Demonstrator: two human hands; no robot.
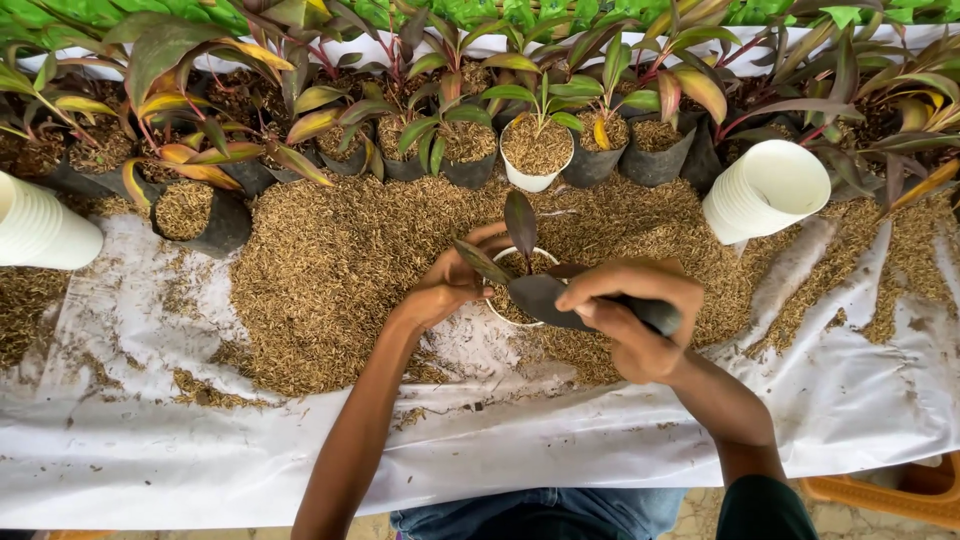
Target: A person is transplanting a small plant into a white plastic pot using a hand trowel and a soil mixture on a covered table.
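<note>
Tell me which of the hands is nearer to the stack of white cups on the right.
Right. The right hand is below-left of the stack of white cups, holding a dark scoop-like tool. The left hand is farther left, gripping the small white pot.

A bench carries everything, covered by a white plastic sheet (150, 450). A broad heap of dry brown husks (320, 270) lies spread over the sheet's middle, thinning toward both ends. Along the far edge stands a row of black grow bags (655, 160) with leafy plants. Stacks of white cups lie on their sides at the left (40, 235) and right (765, 190).
</note>
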